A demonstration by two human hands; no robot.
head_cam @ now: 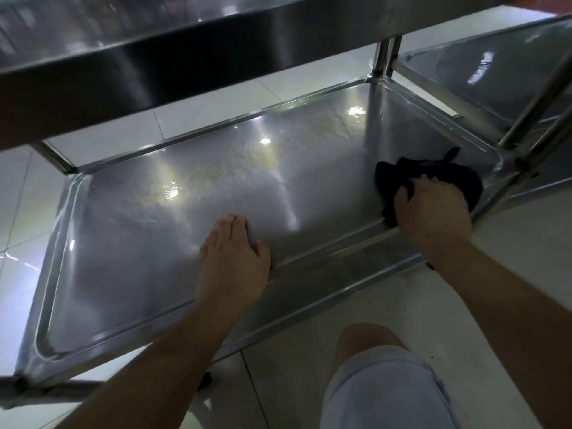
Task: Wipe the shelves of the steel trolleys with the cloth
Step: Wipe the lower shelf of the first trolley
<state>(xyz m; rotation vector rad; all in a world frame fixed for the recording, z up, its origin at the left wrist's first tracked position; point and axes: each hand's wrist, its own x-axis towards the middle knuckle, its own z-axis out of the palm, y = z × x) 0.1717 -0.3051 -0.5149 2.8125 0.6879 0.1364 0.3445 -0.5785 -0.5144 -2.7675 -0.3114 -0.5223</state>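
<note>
The dark cloth (433, 178) lies bunched in the near right corner of the lower shelf (216, 187), pressed under the right hand (433, 209), whose fingers curl over it and grip its folds. Left of that hand, well apart, the left hand (232, 258) rests flat on the shelf's near edge, fingers straight and together, holding nothing. Beyond both hands the shelf shows yellowish streaks and bright reflections. Above them runs the upper shelf (185, 57). Right of the cloth hand stands a second trolley (495, 72). Below the hands, a knee (365, 339) over the tiled floor (479, 258).
</note>
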